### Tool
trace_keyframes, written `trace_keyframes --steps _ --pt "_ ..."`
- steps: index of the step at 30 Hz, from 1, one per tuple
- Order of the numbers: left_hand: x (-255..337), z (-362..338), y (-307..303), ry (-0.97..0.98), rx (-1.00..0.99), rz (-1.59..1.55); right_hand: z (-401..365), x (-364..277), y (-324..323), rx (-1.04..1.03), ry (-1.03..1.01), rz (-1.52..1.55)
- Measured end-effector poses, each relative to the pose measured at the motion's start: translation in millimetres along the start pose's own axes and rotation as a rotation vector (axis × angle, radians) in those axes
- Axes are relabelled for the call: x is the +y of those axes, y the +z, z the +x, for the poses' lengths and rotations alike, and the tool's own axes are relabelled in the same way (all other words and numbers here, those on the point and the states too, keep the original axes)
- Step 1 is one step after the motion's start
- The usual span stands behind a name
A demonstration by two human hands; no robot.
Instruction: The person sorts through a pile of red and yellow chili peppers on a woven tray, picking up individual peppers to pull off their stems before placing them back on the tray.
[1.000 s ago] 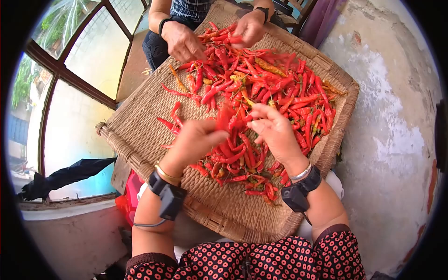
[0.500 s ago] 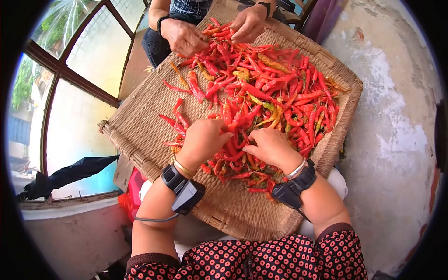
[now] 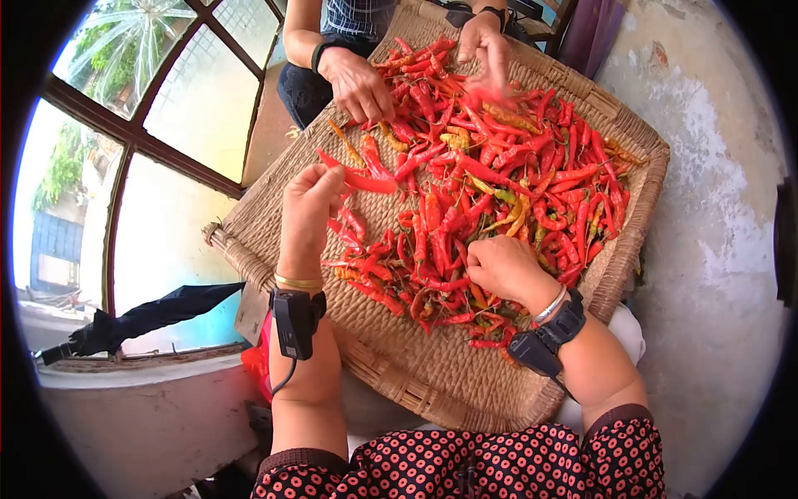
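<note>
A big heap of red chili peppers [image 3: 432, 216], with a few yellow and orange ones mixed in, lies on a woven tray [image 3: 465, 382]. My left hand [image 3: 312, 208] is raised over the tray's left part, thumb and fingers pinching a long red chili pepper [image 3: 370, 182] that points right. Down at the near side of the heap, my right hand [image 3: 509, 268] rests with its fingers curled in among the peppers. Those fingertips are hidden, so I cannot tell what they hold.
Across the tray a person's hand [image 3: 357, 87] touches the heap's far left edge; their other hand [image 3: 485, 51] is partly blurred over the peppers. Framed windows [image 3: 133, 133] and a folded black umbrella [image 3: 158, 314] are on the left. A stained wall [image 3: 690, 249] stands right.
My left hand has left the heap, moving left and up with a red chili pepper. My right hand stays at the pile. The other person's right-side hand has lifted and moved right.
</note>
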State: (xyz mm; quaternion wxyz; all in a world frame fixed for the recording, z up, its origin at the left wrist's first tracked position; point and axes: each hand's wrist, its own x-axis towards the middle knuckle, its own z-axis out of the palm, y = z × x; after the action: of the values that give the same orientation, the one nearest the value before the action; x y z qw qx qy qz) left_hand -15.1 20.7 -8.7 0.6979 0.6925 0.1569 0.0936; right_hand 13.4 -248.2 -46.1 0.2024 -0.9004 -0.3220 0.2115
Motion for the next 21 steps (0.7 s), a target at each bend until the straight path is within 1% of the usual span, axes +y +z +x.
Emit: trace_keyframes --steps 2,3,5,7,8,9,11,12,14,15,17,18,19,20,21 --pt "-0.3 6.1 3.7 0.026 0.205 -0.104 -0.7 -1.0 0.0 0.012 0.015 0.059" --pt "-3.4 7.7 5.1 0.026 0.261 0.016 -0.8 -1.2 0.8 0.02 0.013 0.059" --pt "-12.4 5.7 11.5 0.098 0.278 0.168 -1.3 0.6 5.4 0.117 0.004 0.009" --pt "-16.7 -0.1 21.3 0.161 0.056 0.249 0.1 4.7 9.4 0.099 -0.013 -0.007" --pt "-19.1 -6.7 28.6 0.028 -0.031 0.236 2.3 7.2 9.7 0.084 -0.039 -0.025" --pt "-19.1 -15.0 42.1 0.026 -0.091 0.26 2.9 7.1 5.7 0.076 -0.031 -0.019" --pt "-12.7 -32.0 59.1 -0.013 -0.261 0.374 1.0 -0.5 -5.4 0.133 0.004 0.081" --pt "-10.1 -37.1 65.4 -0.041 -0.255 0.379 1.8 -0.5 -8.1 0.169 -0.009 0.158" --pt "-11.9 -44.5 73.5 0.004 -0.512 0.414 -2.8 -2.6 -15.7 0.243 -0.047 0.303" --pt "-17.5 -44.3 74.6 0.002 -0.507 0.412 -5.8 -5.7 -23.3 0.182 -0.019 0.393" --pt "-30.2 -46.6 78.6 0.016 -0.639 0.228 -9.5 -7.4 -27.4 0.134 -0.048 0.624" --pt "-25.4 -52.4 82.0 -0.028 -0.589 0.168 -10.0 -7.5 -29.8 0.134 -0.04 0.618" --pt "-20.9 -54.5 83.9 -0.034 -0.594 0.158 -10.6 -7.9 -30.5 0.096 -0.028 0.719" --pt "-16.6 -56.2 83.5 -0.157 -0.598 0.065 -11.0 -8.4 -30.0 0.058 -0.017 0.82" --pt "-14.0 -54.4 82.4 -0.269 -0.6 -0.026 -10.1 -9.2 -30.9 0.06 -0.016 0.812"
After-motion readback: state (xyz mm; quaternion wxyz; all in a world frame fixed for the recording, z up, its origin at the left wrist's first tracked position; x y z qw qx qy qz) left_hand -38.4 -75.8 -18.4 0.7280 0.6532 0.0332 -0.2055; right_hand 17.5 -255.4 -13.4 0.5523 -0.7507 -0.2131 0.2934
